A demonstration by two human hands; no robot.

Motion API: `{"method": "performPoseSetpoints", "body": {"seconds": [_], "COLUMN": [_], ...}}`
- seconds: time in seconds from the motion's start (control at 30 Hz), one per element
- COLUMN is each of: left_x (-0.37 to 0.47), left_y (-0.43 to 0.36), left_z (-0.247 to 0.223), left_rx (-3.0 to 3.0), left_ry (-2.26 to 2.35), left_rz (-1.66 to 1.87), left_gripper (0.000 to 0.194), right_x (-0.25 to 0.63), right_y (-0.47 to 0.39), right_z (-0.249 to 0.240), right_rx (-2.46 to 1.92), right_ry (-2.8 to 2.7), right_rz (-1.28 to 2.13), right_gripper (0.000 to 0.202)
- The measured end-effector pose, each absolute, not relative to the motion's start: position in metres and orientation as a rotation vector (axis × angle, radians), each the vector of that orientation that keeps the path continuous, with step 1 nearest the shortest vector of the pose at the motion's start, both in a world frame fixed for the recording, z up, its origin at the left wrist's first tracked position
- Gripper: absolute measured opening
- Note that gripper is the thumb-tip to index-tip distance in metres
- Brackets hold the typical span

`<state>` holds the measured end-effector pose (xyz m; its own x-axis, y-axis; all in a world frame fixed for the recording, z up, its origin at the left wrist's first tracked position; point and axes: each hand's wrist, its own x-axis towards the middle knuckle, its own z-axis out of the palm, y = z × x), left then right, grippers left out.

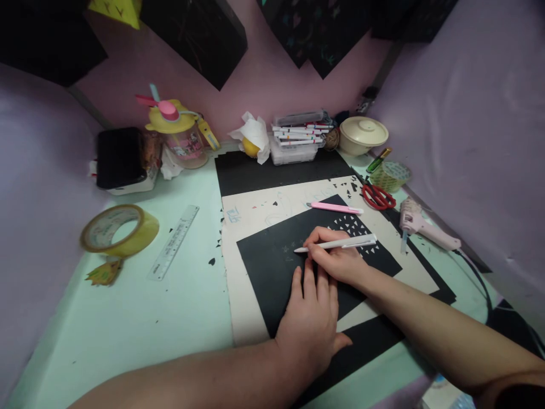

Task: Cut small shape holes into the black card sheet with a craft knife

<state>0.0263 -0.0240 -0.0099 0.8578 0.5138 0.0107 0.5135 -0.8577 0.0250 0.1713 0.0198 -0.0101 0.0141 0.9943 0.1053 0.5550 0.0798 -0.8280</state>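
A white pen [347, 242] is gripped in my right hand [334, 255], its tip touching a black sheet [264, 255] beside faint light marks. My left hand [310, 318] lies flat with fingers spread on the lower part of that sheet, just below my right hand. Several small triangular cut-outs show pale on the sheet's right part. Across its top edge lies a pink cutter [336, 208]. Under the black sheet is a larger cream sheet [244, 312] with blue drawn lines.
A tape roll [147, 230] and a clear ruler [175, 241] lie left. Red-handled scissors [378, 197] and a glue gun [434, 230] with its cable are right. Behind stand a yellow-lidded cup [185, 145], a pen box [293, 152] and a lidded bowl [361, 136].
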Motion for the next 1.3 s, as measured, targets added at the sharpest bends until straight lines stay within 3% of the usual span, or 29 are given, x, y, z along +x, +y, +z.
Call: {"method": "performPoseSetpoints", "body": {"seconds": [1.3], "left_x": [0.0263], "left_y": [-0.0257], "left_z": [-0.0126], "left_rx": [3.001], "left_ry": [0.832], "left_rz": [0.065], "left_gripper": [0.093], "right_x": [0.1707], "right_y": [0.0179], "right_z": [-0.0101], "right_rx": [-1.539], "right_ry": [-1.663], "right_rz": [0.760], "right_gripper": [0.012]}}
